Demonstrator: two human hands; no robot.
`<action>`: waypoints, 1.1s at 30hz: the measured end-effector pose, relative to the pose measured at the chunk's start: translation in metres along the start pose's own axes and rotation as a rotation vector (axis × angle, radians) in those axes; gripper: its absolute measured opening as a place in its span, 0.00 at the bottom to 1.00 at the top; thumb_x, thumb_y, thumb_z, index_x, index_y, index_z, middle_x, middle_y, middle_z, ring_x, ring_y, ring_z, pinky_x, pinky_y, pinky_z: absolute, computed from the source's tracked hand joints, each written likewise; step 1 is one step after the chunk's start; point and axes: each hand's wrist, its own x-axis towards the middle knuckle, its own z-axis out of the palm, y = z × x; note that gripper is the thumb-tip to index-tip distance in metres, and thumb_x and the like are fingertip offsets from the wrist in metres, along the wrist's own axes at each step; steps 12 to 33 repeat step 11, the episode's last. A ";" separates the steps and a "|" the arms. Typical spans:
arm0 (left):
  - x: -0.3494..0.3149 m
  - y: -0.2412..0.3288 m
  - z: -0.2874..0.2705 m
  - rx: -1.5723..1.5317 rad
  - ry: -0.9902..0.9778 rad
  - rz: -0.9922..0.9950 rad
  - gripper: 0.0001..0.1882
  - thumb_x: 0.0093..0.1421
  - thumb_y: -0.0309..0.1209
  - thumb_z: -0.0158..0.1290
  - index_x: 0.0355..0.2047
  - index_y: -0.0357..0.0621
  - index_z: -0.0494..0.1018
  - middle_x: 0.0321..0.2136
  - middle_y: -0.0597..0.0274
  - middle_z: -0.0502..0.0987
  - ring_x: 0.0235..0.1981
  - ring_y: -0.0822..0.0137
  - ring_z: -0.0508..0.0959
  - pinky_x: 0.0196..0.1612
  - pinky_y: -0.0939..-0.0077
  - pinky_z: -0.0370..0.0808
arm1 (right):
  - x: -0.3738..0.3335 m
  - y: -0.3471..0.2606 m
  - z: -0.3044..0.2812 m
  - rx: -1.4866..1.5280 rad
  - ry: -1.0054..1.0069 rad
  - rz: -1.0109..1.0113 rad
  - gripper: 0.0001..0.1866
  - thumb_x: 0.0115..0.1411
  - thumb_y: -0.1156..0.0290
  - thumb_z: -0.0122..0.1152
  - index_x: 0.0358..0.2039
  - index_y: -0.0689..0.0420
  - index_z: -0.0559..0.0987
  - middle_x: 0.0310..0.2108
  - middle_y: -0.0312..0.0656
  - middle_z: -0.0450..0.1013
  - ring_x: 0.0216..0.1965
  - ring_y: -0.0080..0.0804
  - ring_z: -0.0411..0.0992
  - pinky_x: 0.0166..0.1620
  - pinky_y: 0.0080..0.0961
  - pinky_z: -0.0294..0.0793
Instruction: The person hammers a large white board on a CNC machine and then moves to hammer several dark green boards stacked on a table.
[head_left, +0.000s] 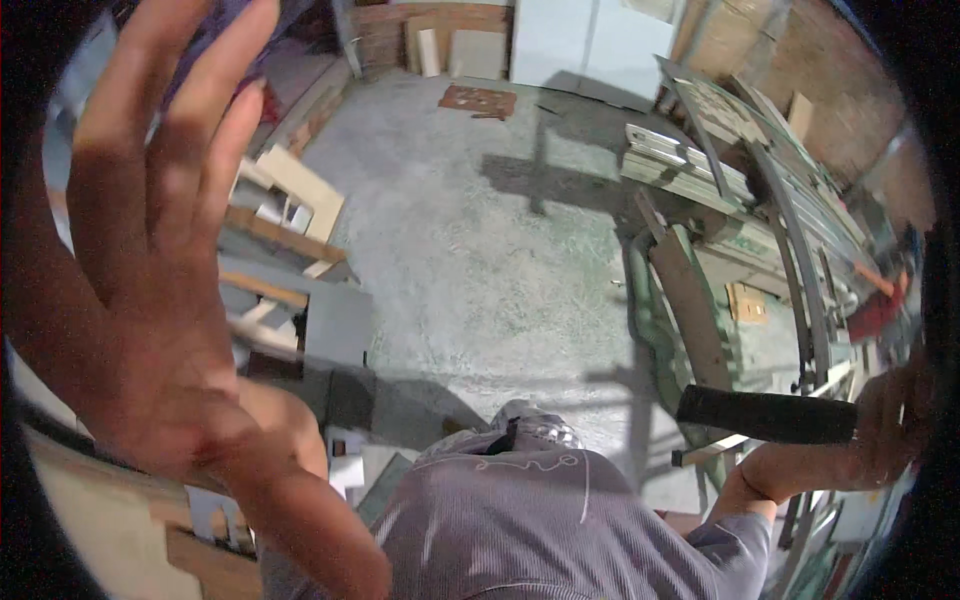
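Note:
My left hand (165, 330) is raised close to the camera on the left, its fingers stretched out and the thumb pointing down and to the right. Nothing lies in it. Out at the right rim, my right hand (890, 430) is partly lost in shadow. From it a thick black handle (768, 414) sticks out toward the left, roughly level. The hand appears closed round the far end of this tool. Darkness hides whatever the handle belongs to, so its kind does not show.
Wooden boards and offcuts (300, 195) are stacked at the left. A rack with long metal profiles (690, 165) and a curved green hose (645, 310) stands on the right. White cabinet doors (590, 45) and a rusty brown plate (478, 101) are at the back of the concrete floor (480, 260).

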 end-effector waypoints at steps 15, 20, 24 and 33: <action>0.036 -0.223 0.019 0.002 -0.157 0.020 0.73 0.22 0.69 0.57 0.60 0.40 0.34 0.57 0.29 0.37 0.55 0.28 0.48 0.53 0.38 0.50 | 0.159 0.104 -0.093 0.198 0.008 0.212 0.43 0.48 0.28 0.32 0.61 0.35 0.43 0.35 0.45 0.60 0.15 0.29 0.62 0.16 0.26 0.67; 0.036 -0.223 0.019 0.002 -0.157 0.020 0.73 0.22 0.69 0.57 0.60 0.40 0.34 0.57 0.29 0.37 0.55 0.28 0.48 0.53 0.38 0.50 | 0.159 0.104 -0.093 0.198 0.008 0.212 0.43 0.48 0.28 0.32 0.61 0.35 0.43 0.35 0.45 0.60 0.15 0.29 0.62 0.16 0.26 0.67; 0.036 -0.223 0.019 0.002 -0.157 0.020 0.73 0.22 0.69 0.57 0.60 0.40 0.34 0.57 0.29 0.37 0.55 0.28 0.48 0.53 0.38 0.50 | 0.159 0.104 -0.093 0.198 0.008 0.212 0.43 0.48 0.28 0.32 0.61 0.35 0.43 0.35 0.45 0.60 0.15 0.29 0.62 0.16 0.26 0.67; 0.036 -0.223 0.019 0.002 -0.157 0.020 0.73 0.22 0.69 0.57 0.60 0.40 0.34 0.57 0.29 0.37 0.55 0.28 0.48 0.53 0.38 0.50 | 0.159 0.104 -0.093 0.198 0.008 0.212 0.43 0.48 0.28 0.32 0.61 0.35 0.43 0.35 0.45 0.60 0.15 0.29 0.62 0.16 0.26 0.67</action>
